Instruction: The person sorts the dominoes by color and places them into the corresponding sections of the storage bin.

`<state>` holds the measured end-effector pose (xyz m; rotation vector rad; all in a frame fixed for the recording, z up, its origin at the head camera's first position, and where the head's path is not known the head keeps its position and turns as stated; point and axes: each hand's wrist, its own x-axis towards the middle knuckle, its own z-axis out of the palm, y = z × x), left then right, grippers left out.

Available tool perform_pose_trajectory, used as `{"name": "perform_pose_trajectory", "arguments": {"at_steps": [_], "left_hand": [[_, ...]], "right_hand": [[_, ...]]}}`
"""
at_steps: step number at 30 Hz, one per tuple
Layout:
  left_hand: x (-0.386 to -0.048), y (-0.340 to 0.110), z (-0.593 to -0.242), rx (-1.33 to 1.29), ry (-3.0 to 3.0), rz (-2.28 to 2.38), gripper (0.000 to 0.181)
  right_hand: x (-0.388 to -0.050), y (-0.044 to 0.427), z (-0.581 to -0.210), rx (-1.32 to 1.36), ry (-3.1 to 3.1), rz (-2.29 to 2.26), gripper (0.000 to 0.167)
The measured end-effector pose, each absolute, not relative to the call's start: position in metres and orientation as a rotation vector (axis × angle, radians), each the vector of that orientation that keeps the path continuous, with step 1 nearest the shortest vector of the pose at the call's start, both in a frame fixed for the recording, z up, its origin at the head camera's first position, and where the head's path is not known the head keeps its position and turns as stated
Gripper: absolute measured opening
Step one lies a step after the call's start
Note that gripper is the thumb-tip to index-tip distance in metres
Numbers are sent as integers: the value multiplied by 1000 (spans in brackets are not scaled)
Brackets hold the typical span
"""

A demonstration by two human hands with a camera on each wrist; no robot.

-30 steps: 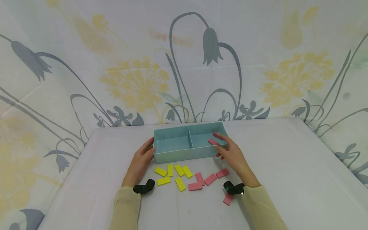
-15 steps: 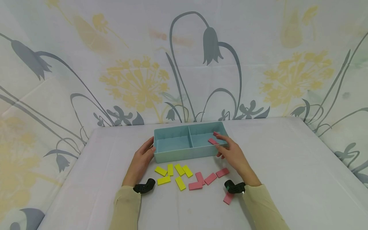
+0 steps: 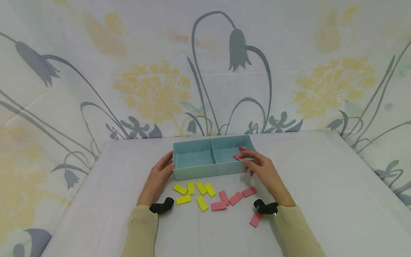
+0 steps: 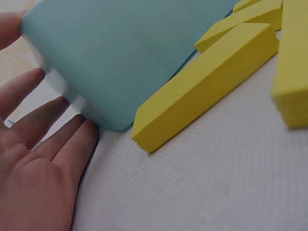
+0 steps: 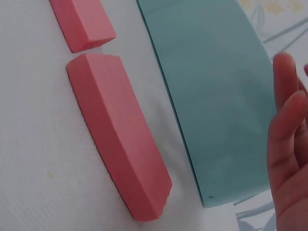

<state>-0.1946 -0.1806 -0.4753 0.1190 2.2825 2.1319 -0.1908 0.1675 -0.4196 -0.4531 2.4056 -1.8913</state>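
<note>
A pale blue box (image 3: 192, 172) with two compartments stands on the table. My left hand (image 3: 158, 178) rests its fairly straight fingers on the box's left end, with the thumb at the front corner. My right hand (image 3: 264, 173) is over the front rim at the right compartment, fingers loosely bent, with nothing visibly held. Two pink blocks (image 3: 237, 156) lie in that compartment, partly behind the fingers. In front of the box lie several yellow blocks (image 3: 202, 203) and several more pink blocks (image 3: 218, 206). The right wrist view shows a pink block (image 5: 120, 139) close to the box.
A white cloth covers the table (image 3: 321, 185), and a flower-printed curtain (image 3: 282, 71) hangs behind it. One pink block (image 3: 255, 219) lies partly under the right wrist's black camera (image 3: 265, 207). A yellow block (image 4: 202, 89) lies near the box front.
My right hand has drawn back slightly to the right, away from the pink blocks in the compartment. The left hand keeps its place on the box. The head view has shifted a little.
</note>
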Motion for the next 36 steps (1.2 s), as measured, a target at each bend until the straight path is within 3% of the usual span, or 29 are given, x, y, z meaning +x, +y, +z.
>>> {"name": "perform_pose_trajectory", "arguments": {"at_steps": [36], "left_hand": [[-193,-179,-473,78,2246,2163,53]], "right_hand": [[-201,152,-457,-808,2215,-1227,39]]}}
